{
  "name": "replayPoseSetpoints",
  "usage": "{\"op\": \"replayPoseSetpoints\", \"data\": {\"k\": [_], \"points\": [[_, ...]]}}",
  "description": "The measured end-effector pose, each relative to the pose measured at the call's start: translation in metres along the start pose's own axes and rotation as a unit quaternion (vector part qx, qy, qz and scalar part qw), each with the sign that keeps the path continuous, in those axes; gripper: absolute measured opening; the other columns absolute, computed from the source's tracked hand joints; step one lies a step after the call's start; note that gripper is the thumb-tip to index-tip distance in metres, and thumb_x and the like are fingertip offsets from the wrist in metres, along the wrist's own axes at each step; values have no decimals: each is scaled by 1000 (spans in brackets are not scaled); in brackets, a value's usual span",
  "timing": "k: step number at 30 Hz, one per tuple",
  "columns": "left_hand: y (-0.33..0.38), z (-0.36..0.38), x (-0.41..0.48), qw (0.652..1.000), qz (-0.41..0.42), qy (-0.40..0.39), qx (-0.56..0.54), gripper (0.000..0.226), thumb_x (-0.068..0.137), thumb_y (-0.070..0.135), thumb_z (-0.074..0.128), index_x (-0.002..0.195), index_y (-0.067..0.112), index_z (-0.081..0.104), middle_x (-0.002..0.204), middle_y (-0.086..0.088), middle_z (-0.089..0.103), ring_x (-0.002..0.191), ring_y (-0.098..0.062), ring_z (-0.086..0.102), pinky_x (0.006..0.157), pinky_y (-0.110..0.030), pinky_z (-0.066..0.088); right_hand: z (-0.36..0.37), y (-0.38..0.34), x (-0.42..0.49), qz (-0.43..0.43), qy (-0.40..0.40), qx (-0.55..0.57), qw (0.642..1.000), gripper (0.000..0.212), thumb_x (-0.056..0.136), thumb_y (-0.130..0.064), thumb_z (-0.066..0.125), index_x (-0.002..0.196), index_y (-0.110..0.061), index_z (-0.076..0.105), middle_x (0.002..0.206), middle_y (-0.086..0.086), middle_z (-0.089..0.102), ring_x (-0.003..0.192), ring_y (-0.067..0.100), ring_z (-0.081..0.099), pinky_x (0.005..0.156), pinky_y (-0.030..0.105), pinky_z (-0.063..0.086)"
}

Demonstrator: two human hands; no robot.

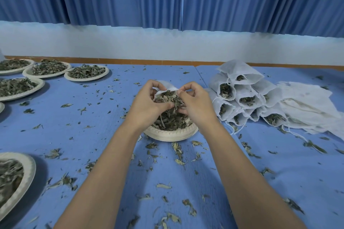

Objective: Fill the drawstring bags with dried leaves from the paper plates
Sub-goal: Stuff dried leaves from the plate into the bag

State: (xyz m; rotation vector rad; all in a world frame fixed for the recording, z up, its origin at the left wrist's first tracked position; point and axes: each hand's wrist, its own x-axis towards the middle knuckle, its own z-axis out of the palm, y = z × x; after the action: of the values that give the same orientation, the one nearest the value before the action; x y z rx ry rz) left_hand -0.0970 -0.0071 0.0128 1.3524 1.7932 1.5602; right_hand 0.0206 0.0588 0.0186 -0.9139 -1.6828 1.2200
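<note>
Leaf-strewn blue table (pixel 89 113), drawstring bag (pixel 167 89) at centre largely hidden by hands, left hand (pixel 149 106) and right hand (pixel 197 106) pinching its rim over a paper plate (pixel 167 135).

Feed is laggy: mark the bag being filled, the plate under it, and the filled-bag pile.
bag being filled (pixel 168 87), head view, white rim.
plate (pixel 170 134), head view, near rim.
filled-bag pile (pixel 240 70), head view, top bag's cloth.

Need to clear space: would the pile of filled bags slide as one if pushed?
Probably not: the filled bags lie in loose tiers on their sides, so upper ones would likely tumble. Their thin cloth looks floppy and light. Mouths are undrawn, so leaves may spill.
</note>
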Motion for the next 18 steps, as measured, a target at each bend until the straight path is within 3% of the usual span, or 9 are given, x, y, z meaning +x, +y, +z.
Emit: {"op": "replayPoseSetpoints", "data": {"k": [3, 5, 7, 9, 12, 15, 18], "points": [[-2, 0, 1, 999, 4, 55, 1, 29, 74, 16, 80, 89, 21, 56, 79, 1, 54, 74, -20, 57, 69, -31, 50, 1, -3, -1, -20, -10, -23, 999, 15, 94, -14, 55, 80, -18, 54, 67, -5, 51, 67, 17, 58, 70, 38, 59], [-3, 2, 3, 995, -11, 94, -2, 24, 75, 12, 78, 83, 21, 57, 77, -4, 59, 76, -27, 64, 73, -40, 56, 3, -5, -2, -43, -26, -57, 997, 13, 93, -15, 55, 81, -18, 54, 72, -4, 54, 76, 32, 61, 76, 49, 55], [-5, 4, 6, 989, -21, 143, 29, 25, 75, 7, 74, 75, 23, 55, 71, 0, 57, 67, -22, 62, 63, -27, 53, 4, -6, -3, -80, -33, -131, 988, 13, 93, -17, 54, 80, -21, 53, 73, -7, 56, 77, 30, 60, 76, 51, 51], [-6, 8, 7, 979, -28, 196, 52, 30, 74, 1, 68, 68, 24, 50, 64, 5, 52, 55, -11, 51, 46, -13, 38, 6, -6, -3, -104, -44, -199, 973, 15, 91, -19, 53, 77, -24, 51, 73, -7, 59, 67, 19, 53, 70, 44, 47], [-5, 12, 7, 968, -23, 243, 58, 34, 73, -9, 56, 64, 22, 47, 61, 7, 48, 50, -7, 41, 42, -14, 33, 7, -9, -4, -75, -71, -185, 977, 15, 88, -19, 53, 74, -24, 53, 77, -1, 68, 61, 16, 50, 66, 42, 45], [-4, 16, 6, 966, 13, 250, 66, 36, 71, -13, 50, 63, 21, 44, 62, 5, 46, 52, -8, 39, 41, -15, 31, 5, -13, -5, -32, -78, -131, 988, 14, 87, -14, 53, 73, -17, 55, 66, -5, 67, 77, 28, 62, 79, 44, 50], [-3, 18, 6, 968, 13, 236, 80, 37, 72, -10, 55, 64, 23, 43, 65, 7, 47, 55, -7, 41, 45, -14, 34, 4, -12, -4, -25, -68, -108, 992, 15, 89, -12, 52, 75, -15, 55, 68, -6, 65, 82, 26, 64, 87, 49, 50]]}}
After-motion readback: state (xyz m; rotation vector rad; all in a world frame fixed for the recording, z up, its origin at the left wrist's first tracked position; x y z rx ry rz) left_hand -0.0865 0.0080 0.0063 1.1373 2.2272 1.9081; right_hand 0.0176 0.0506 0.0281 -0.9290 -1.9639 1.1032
